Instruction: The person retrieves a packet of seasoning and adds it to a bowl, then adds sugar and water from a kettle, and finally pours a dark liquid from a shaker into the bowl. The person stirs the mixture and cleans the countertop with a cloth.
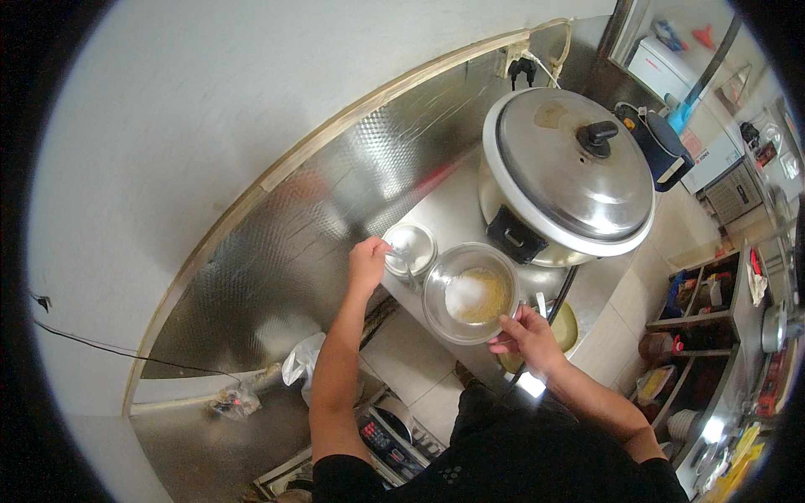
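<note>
My right hand (525,336) grips the near right rim of a metal bowl (440,308), which holds white granules beside a yellowish powder. Up and to the left of that bowl, my left hand (370,264) holds the handle of a spoon (405,264), its far end near the rim of a round white container (412,242) with white contents. A large steel cooker (569,170) with a domed, black-knobbed lid stands on the steel counter just beyond the bowl. Whether the bowl rests on the counter cannot be told.
A greenish dish (566,327) lies right of my right hand, with a long dark bar crossing beside it. Quilted metal sheeting (295,251) covers the wall at left. Shelves (698,314) with bottles and packages stand at right. A plastic bag (305,364) hangs below my left forearm.
</note>
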Available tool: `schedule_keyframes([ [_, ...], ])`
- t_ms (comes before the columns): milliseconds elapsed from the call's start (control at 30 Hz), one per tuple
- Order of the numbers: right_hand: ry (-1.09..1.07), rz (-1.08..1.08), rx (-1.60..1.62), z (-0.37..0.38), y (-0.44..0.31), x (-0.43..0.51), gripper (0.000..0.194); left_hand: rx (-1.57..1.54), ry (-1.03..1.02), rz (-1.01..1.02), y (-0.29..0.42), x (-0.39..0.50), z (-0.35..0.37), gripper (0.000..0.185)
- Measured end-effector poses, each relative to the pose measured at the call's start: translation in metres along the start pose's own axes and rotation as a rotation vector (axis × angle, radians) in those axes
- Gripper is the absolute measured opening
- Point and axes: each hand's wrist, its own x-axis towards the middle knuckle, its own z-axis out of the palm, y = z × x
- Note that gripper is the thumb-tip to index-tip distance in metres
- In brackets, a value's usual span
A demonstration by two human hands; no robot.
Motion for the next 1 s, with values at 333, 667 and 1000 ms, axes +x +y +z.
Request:
schedule_keyframes([
  [333,-0.009,0.006,0.027,0.001,0.000,0.001,0.016,-0.514,-0.005,-0.504,0.013,-0.007,-0.022,0.015],
  [667,-0.025,0.005,0.038,0.006,0.001,0.012,0.017,-0.609,0.001,-0.411,0.053,-0.025,-0.045,0.015],
  [1000,-0.009,0.016,0.032,0.009,-0.001,0.012,0.017,-0.096,0.173,0.242,0.090,-0.068,-0.026,0.014],
])
